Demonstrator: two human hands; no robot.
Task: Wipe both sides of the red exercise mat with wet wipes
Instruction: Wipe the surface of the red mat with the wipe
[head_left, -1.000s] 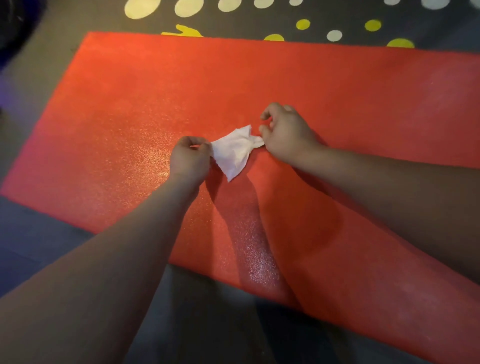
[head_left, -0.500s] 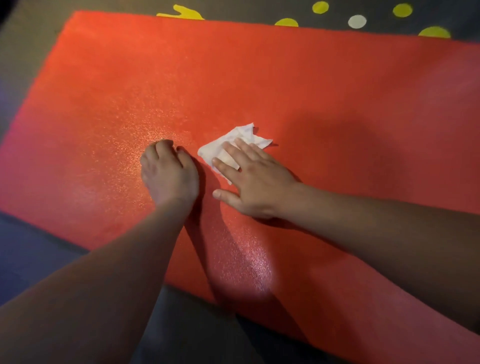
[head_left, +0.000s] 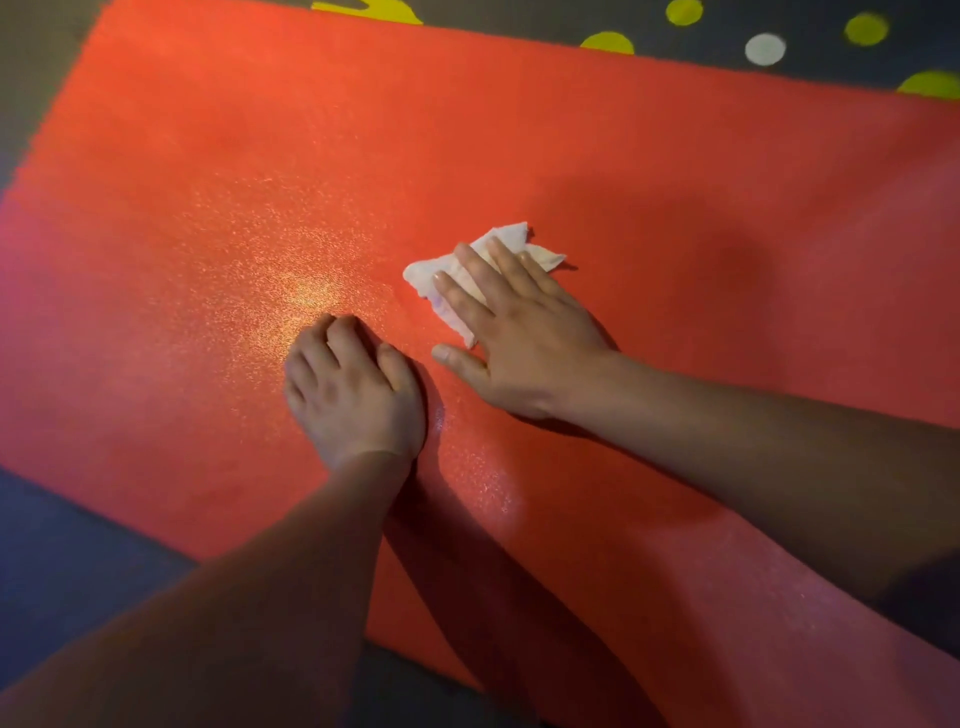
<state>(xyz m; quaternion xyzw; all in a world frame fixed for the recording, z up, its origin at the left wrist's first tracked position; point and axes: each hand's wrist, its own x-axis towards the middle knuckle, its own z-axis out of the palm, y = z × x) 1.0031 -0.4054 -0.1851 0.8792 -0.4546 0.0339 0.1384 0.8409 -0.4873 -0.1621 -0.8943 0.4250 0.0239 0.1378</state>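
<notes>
Moved: wet wipe (head_left: 511, 236), from two-hand pinch to flat under straight fingers of my right hand (head_left: 524, 338), mid red mat (head_left: 675, 156). Empty left hand (head_left: 353, 395): loosely curled, resting near-left of it. Mat's long axis: left-right.

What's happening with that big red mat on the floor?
A person is cleaning the red mat, which lies flat on a dark floor with yellow and white dots. Their right hand presses a crumpled white wet wipe onto the mat with flat, straight fingers. Their left hand holds nothing and rests on the mat just beside it. Only the top side of the mat is showing right now.
</notes>
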